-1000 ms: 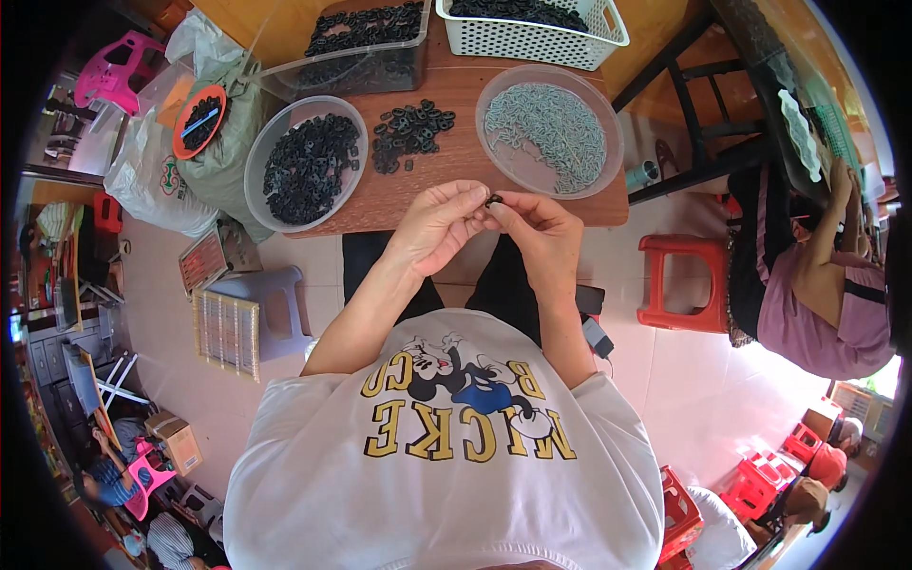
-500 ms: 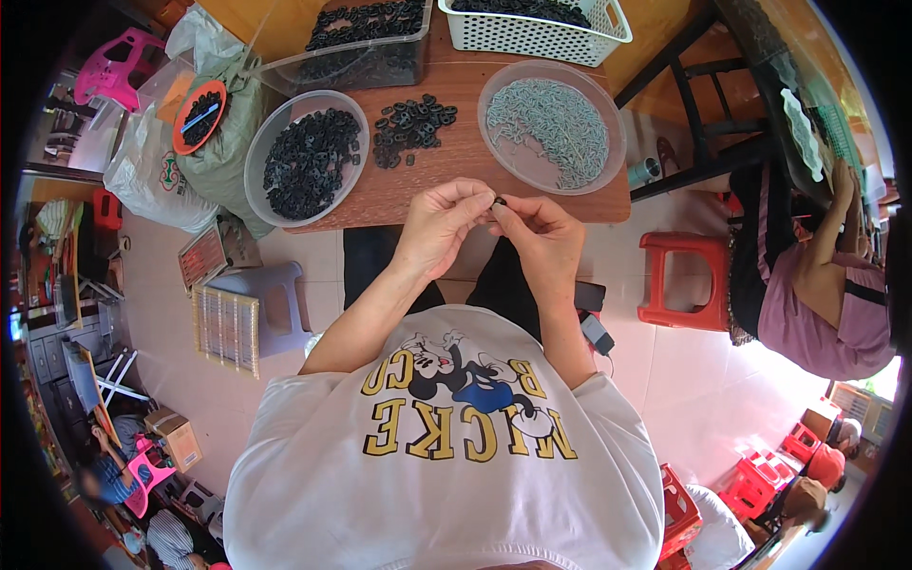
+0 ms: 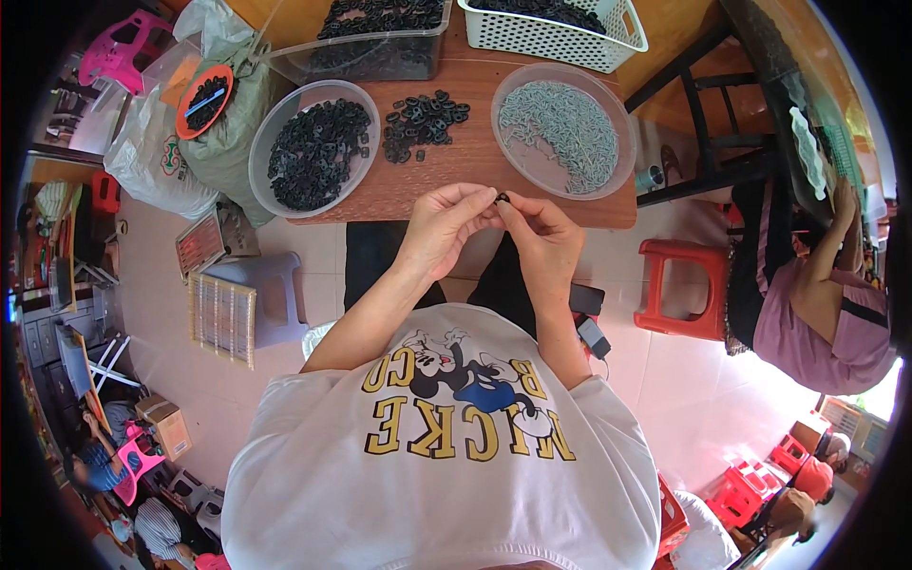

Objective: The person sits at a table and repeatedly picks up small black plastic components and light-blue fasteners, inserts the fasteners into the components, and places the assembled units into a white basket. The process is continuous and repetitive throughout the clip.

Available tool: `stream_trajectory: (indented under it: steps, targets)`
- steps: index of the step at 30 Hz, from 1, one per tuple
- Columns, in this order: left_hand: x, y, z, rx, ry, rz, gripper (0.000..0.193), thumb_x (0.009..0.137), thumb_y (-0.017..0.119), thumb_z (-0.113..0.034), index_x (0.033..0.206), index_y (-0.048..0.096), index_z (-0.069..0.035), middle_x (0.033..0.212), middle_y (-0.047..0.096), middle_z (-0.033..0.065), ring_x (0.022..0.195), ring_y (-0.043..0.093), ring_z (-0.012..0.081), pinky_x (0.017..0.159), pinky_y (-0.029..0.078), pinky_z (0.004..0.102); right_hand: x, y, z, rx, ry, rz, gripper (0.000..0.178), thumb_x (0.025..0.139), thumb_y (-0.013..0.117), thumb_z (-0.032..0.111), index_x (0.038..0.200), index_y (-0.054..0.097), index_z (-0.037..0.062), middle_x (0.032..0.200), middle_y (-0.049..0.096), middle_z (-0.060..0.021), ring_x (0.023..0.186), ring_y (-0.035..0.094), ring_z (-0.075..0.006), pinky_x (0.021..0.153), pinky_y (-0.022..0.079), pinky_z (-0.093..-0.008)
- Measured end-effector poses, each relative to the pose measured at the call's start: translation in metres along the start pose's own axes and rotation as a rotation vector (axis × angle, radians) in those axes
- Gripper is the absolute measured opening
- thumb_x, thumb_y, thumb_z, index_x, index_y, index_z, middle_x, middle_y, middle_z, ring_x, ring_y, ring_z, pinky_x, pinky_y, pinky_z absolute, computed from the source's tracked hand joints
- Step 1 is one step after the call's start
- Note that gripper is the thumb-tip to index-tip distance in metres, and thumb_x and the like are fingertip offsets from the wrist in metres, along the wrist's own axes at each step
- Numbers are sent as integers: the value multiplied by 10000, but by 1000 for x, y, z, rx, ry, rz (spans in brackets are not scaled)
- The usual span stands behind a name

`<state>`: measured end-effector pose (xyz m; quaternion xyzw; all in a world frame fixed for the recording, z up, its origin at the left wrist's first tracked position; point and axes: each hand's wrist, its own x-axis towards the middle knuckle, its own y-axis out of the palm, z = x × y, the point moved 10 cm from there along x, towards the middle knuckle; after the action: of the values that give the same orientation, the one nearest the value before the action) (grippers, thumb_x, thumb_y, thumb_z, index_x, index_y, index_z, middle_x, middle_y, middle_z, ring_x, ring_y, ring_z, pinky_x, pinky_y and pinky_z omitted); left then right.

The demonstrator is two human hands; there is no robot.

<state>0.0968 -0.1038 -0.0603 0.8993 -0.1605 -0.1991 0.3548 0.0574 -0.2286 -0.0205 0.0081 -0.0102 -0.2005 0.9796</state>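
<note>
A small black plastic piece [image 3: 502, 198] is pinched between my two hands just in front of the table's near edge. The thumb and fingers of my left hand [image 3: 443, 226] close on it from one side, and my right hand [image 3: 547, 234] grips it from the other. Fingertips hide most of the piece. Beyond them, a loose heap of black plastic pieces [image 3: 426, 122] lies on the brown table [image 3: 408, 182]. Left of the heap stands a round clear tub [image 3: 255, 161] of similar pieces; to the right, another round tub [image 3: 627, 142] contains small silvery screw-like parts.
Along the table's back are a clear bin [image 3: 366, 66] and a white perforated basket [image 3: 560, 46], both with black pieces. Sacks [image 3: 233, 171] and a blue-grey stool [image 3: 280, 294] are at left. A red stool [image 3: 679, 290] and a seated person [image 3: 817, 313] are at right.
The view has shifted slightly, so the table and its tubs appear a little further right. Both hands remain together on the small black piece, with only slight finger movement.
</note>
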Motion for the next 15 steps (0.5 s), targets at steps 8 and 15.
stream_trajectory:
  steps: [8,15]
  targets:
    - [-5,-6,-3,88,27,25,113,855,622,-39,917,662,46,920,603,70,812,613,145,724,517,259,-5,4,-2,-85,7,22,113,799,676,18,900,679,-35,788,685,-63,678,639,-89,612,492,-202]
    - [-9,-19,0,81,31,20,117,862,603,-28,922,659,54,964,583,61,839,601,145,732,496,251,-9,18,-7,22,106,63,96,806,663,-2,885,661,-56,775,677,-84,662,640,-105,606,489,-199]
